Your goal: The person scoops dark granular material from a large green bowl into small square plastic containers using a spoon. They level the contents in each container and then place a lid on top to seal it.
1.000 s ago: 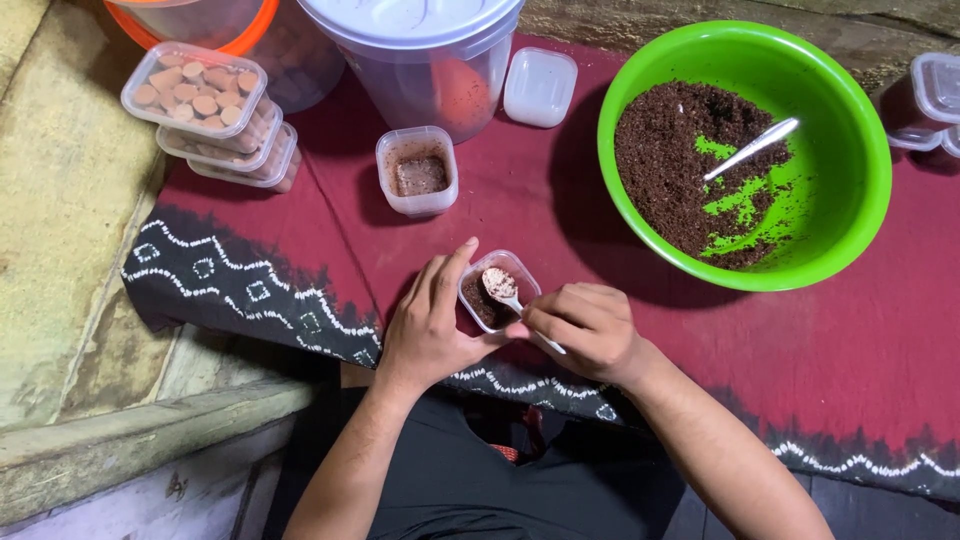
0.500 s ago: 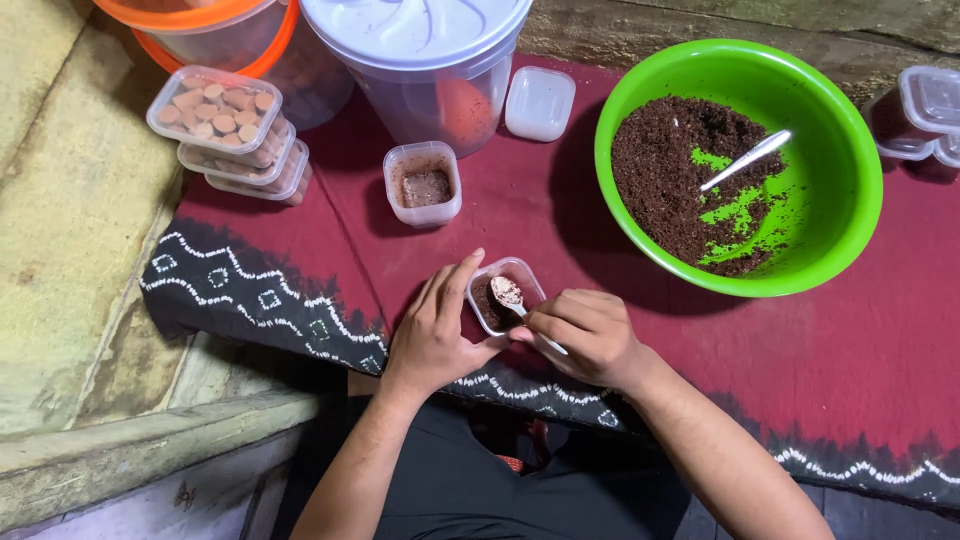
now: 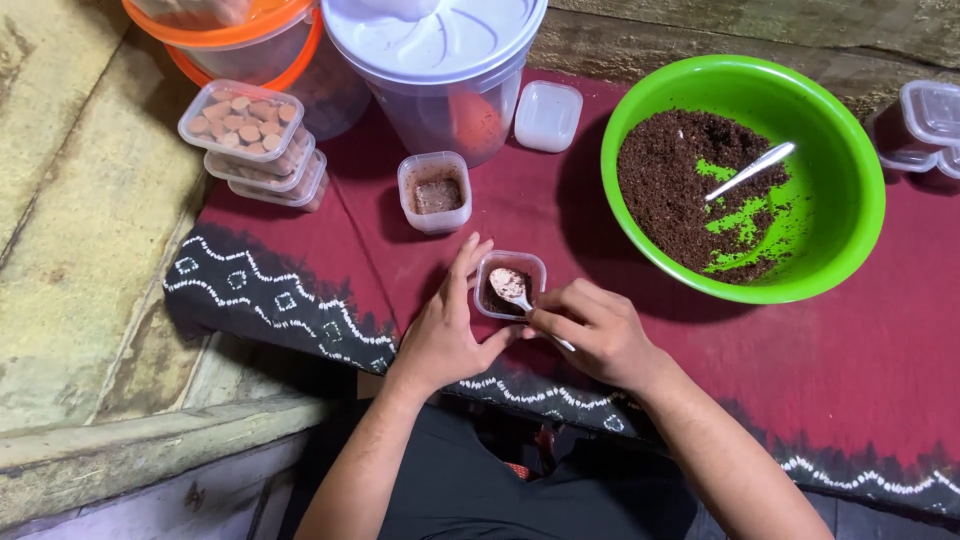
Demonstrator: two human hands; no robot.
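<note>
Pinching the handle of a small spoon (image 3: 512,287), the right hand (image 3: 592,335) is pressing its bowl into a small clear plastic cup (image 3: 511,284) of dark crumbs, while the left hand (image 3: 447,325) is cupping the cup's near wall with loosely bent fingers, steadying it. The cup is sitting on the maroon patterned cloth (image 3: 400,270) just in front of the person. It is looking light and thin-walled, likely to flex or tip, so holding it low by the sides seems safest. Behind it another filled cup (image 3: 435,192) is standing, with a white lid (image 3: 548,116) further back. Off to the right a green bowl (image 3: 850,190) is holding dark crumbs and a second spoon (image 3: 752,170). Stacked tubs of round biscuits (image 3: 250,140) are lying to the left.
</note>
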